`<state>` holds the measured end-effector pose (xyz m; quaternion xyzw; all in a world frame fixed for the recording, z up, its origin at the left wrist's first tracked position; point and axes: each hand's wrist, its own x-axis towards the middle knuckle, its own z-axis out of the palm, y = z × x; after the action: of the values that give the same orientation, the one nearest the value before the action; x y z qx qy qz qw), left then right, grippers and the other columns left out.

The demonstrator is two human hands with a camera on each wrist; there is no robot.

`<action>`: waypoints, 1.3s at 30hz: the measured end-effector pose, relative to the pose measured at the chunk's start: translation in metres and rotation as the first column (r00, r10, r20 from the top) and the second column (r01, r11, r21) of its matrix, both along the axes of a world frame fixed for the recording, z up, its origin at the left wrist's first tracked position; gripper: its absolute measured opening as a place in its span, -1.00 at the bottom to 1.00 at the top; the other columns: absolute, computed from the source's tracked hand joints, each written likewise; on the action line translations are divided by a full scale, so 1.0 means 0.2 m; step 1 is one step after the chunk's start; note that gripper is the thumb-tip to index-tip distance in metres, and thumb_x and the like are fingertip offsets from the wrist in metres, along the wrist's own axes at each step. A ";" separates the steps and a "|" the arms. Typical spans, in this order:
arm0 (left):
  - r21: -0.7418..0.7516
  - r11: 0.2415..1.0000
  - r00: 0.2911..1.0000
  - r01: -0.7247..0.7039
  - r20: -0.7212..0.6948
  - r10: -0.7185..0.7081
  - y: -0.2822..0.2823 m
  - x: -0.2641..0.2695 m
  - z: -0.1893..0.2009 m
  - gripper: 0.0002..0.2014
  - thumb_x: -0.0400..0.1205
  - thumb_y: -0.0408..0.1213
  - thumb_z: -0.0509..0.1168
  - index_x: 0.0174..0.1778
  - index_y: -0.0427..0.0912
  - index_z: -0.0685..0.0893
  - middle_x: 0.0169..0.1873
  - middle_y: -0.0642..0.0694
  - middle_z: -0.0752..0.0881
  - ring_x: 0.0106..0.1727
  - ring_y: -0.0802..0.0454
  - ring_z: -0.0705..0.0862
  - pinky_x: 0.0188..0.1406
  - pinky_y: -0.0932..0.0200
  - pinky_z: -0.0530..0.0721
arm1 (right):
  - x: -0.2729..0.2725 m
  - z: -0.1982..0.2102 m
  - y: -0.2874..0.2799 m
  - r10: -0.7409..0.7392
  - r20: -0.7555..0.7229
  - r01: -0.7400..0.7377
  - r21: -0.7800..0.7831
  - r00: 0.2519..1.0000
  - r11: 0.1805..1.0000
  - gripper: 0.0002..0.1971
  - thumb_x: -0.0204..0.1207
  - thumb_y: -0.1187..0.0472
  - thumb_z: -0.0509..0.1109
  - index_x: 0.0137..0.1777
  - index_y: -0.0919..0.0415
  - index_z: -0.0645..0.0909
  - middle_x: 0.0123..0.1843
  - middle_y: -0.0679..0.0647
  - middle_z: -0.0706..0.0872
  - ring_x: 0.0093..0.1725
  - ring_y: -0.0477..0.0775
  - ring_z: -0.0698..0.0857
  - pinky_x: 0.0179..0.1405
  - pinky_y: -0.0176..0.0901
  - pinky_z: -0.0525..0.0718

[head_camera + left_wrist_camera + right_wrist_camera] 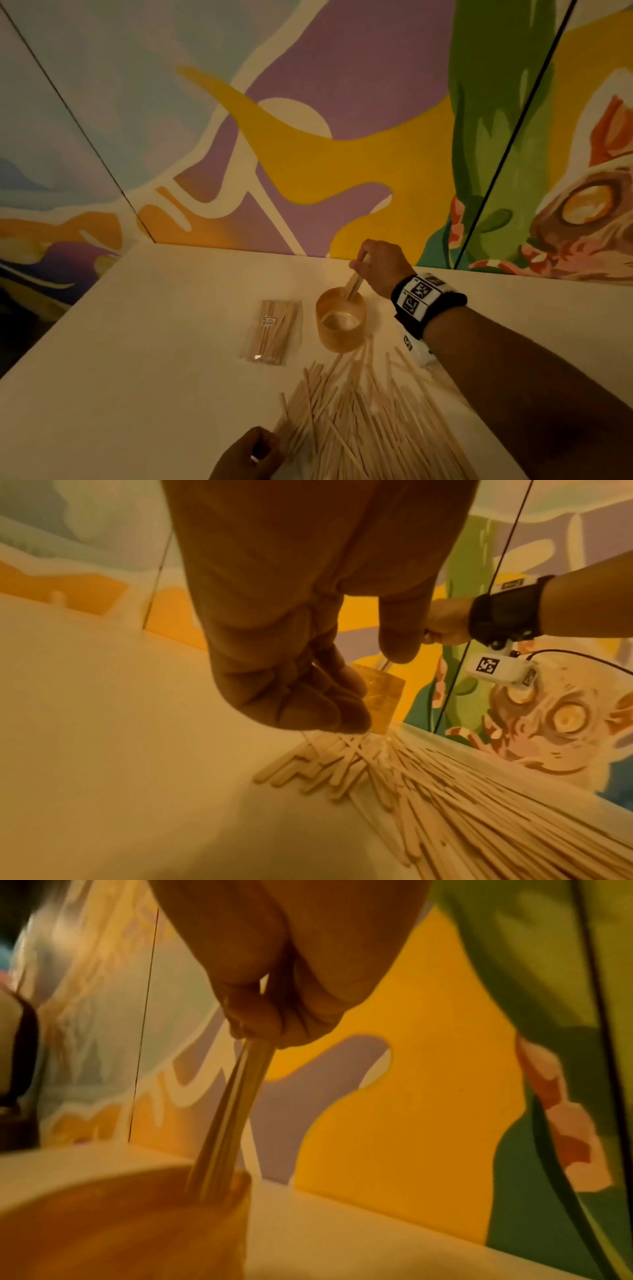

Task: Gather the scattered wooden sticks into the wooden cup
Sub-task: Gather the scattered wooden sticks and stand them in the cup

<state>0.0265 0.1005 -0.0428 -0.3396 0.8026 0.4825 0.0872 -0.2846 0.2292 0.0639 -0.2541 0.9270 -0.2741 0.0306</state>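
Note:
A round wooden cup stands on the pale table, just beyond a wide pile of scattered wooden sticks. My right hand is above the cup's far rim and pinches a small bundle of sticks. The bundle's lower ends are inside the cup. My left hand is at the pile's near left edge. Its fingers curl down over the stick ends, the thumb stays apart, and I see nothing pinched between them.
A clear packet of more sticks lies just left of the cup. A painted wall rises right behind the table. The table's left edge runs diagonally, with dark space beyond it.

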 end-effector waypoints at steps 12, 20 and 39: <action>-0.009 0.997 0.995 -0.075 0.059 0.076 0.04 0.07 -0.06 -0.86 0.48 -0.07 0.45 -0.30 -0.02 0.68 -0.35 -0.09 0.69 -0.46 0.31 0.58 -0.34 0.53 0.49 | -0.15 -0.31 -0.19 0.256 0.100 -0.275 0.358 0.961 0.892 -0.72 0.59 -0.01 0.33 0.09 0.20 0.60 0.17 0.19 0.67 0.17 0.18 0.61 -0.02 -0.12 0.50; 0.017 0.999 0.997 0.035 0.071 -0.036 0.08 0.01 -0.06 -0.86 0.54 -0.10 0.40 -0.21 -0.08 0.65 -0.21 -0.17 0.77 -0.43 0.23 0.64 -0.30 0.47 0.54 | -0.06 -0.21 -0.04 0.132 0.085 -0.142 0.120 0.988 0.983 -0.61 0.62 0.04 0.29 0.40 0.11 0.39 0.36 0.22 0.43 0.17 0.30 0.62 0.08 0.03 0.60; -0.048 0.935 0.932 0.351 -0.079 -0.354 0.25 -0.18 -0.06 -0.79 0.71 -0.24 0.14 -0.08 0.17 0.61 0.07 0.07 0.66 0.12 0.11 0.60 0.07 0.25 0.47 | 0.82 -0.55 0.62 -0.346 0.347 0.052 0.636 0.872 0.770 -0.01 0.39 -0.33 0.36 0.58 0.33 0.08 0.56 0.27 0.27 0.50 0.26 0.34 0.49 0.04 0.34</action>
<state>-0.0103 0.1505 -0.0554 -0.1703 0.8615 0.4599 0.1318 -0.1207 0.3525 -0.0462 -0.0584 0.9546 -0.0141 0.2916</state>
